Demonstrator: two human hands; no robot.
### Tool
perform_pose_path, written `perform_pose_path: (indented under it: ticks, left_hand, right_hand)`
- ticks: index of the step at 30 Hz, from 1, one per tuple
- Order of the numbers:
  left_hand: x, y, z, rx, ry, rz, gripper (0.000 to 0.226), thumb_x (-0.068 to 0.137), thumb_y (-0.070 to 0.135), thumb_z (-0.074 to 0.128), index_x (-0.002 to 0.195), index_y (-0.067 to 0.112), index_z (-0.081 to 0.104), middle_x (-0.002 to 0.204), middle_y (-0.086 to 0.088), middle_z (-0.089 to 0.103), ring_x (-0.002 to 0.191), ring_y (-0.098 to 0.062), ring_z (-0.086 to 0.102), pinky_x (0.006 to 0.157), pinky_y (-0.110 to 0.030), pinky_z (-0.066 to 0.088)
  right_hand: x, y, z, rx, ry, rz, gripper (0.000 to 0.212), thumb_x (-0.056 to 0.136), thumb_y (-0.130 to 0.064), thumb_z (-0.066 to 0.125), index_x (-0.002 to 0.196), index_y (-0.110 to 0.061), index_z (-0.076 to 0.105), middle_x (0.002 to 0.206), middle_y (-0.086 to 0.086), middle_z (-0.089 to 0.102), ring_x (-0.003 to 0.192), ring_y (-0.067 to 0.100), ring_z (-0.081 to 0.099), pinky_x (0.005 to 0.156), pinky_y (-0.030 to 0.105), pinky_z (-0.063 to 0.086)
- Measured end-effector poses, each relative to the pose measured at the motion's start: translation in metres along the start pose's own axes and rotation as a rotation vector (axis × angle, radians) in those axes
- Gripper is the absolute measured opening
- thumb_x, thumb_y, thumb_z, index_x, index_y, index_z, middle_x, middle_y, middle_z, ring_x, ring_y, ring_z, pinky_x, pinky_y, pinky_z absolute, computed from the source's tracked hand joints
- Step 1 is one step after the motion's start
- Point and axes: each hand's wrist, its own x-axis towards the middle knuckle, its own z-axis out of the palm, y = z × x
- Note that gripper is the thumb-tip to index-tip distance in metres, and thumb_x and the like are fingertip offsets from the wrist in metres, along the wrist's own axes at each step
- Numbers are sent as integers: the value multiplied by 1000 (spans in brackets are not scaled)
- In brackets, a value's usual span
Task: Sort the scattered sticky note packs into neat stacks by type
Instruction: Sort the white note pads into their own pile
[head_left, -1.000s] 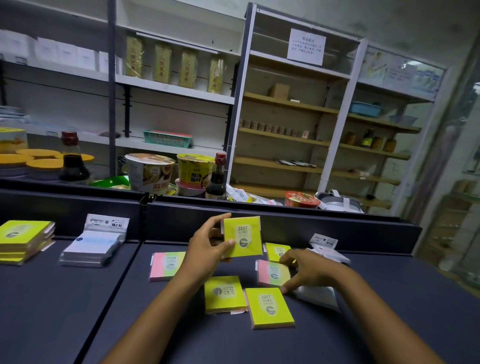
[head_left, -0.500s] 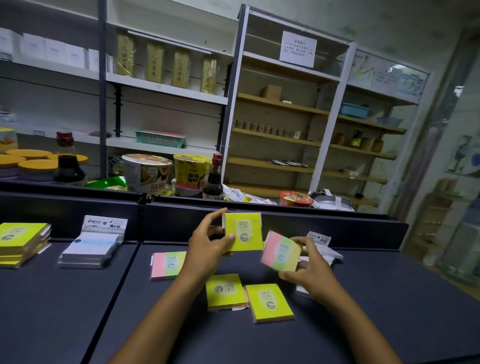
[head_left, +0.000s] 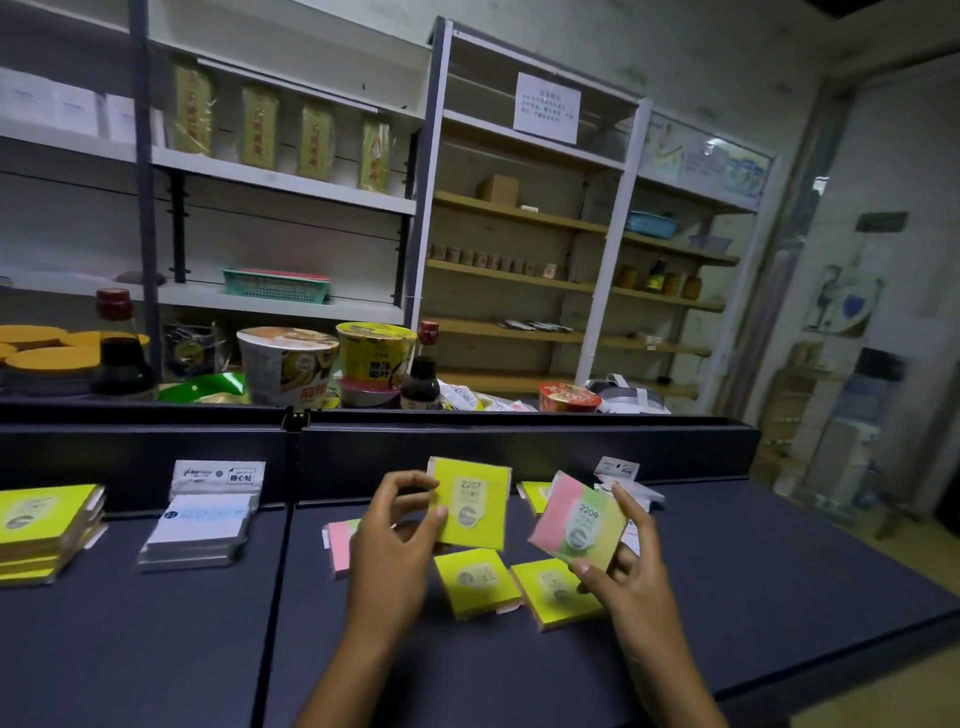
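now: a pack in each hand, ready to be sorted

the right hand (head_left: 631, 566) has lifted the pink-and-green pack (head_left: 579, 522) marked 2209 off the counter (head_left: 727, 597); a second ago it was only reaching down among the scattered packs. its fingers (head_left: 631, 512) and thumb pinch the pack by its edges, tilted, at centre right of the frame. the left hand (head_left: 395, 535) still holds the yellow pack (head_left: 470, 501) marked 2207 upright just left of it, thumb across the front, fingers curled behind.

that likely means a comparison of types: the two packs differ, so they belong to separate piles. the yellow stack (head_left: 44, 530) sits at the far left edge, with the white pack stack (head_left: 200, 527) beside it. another pink pack (head_left: 337, 545) lies partly hidden behind the left wrist, a probable home for the 2209. two loose yellow packs (head_left: 478, 582) remain flat on the counter below the hands, and another yellow one (head_left: 535, 493) lies behind them, so sorting is not finished.
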Motion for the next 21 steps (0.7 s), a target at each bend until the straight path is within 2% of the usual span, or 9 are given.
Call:
perform_pose_path:
  ticks: [2,4,8,11,14,16,18,21]
  left_hand:
    - [-7,1,-22,-8,4,-5,24,89,4,66,88,28,67,90,2,71,80,-11,70,61,-29,59]
    - [-13,5,-43,-9,-6,-14,22,89,5,66,88,26,71,89,1,72,80,-14,71,62,-30,59]
    - [-18,18,-76,-23,-11,-25,19,90,4,66,95,21,73,96,0,74,87,-19,72,66,-32,61]
    - [-28,30,-96,-17,-13,-31,22,89,2,65,100,19,73,102,0,74,90,-18,72,66,-29,61]
    - [-40,45,-116,0,-6,-35,28,88,-3,65,102,20,72,102,5,74,88,-15,73,65,-26,60]
    - [-50,55,-131,31,13,-15,32,87,-4,66,103,22,73,101,11,73,88,-12,73,66,-24,60]
    - [-61,64,-146,66,50,-2,33,86,-3,67,105,24,72,103,9,73,90,-12,73,68,-25,60]
    - [-80,77,-169,98,99,5,34,86,-2,68,106,25,71,107,8,71,89,-14,73,68,-24,59]
  right_hand:
    - [-11,-4,11,-2,17,-11,82,84,14,63,135,-47,41,97,-1,77,87,16,73,66,22,56]
    - [-21,-8,22,9,18,-12,83,85,15,62,132,-49,40,97,3,77,88,16,74,68,22,56]
    - [-39,-12,40,53,2,-25,79,84,17,61,133,-42,42,99,10,76,90,19,73,66,25,57]
    - [-51,-18,49,63,-8,-43,79,83,18,61,133,-41,44,102,12,75,92,20,73,73,27,56]
    - [-60,-26,61,63,-42,-70,80,82,20,61,133,-41,44,105,14,72,94,22,72,70,22,56]
    - [-66,-31,71,67,-84,-81,81,82,19,62,133,-41,44,109,13,71,97,23,71,69,23,57]
    - [-72,-35,82,63,-132,-89,80,82,18,63,134,-40,43,111,10,70,98,20,71,71,24,58]
    - [-83,-40,102,49,-210,-99,80,83,16,64,133,-42,43,101,5,73,96,15,71,72,23,57]
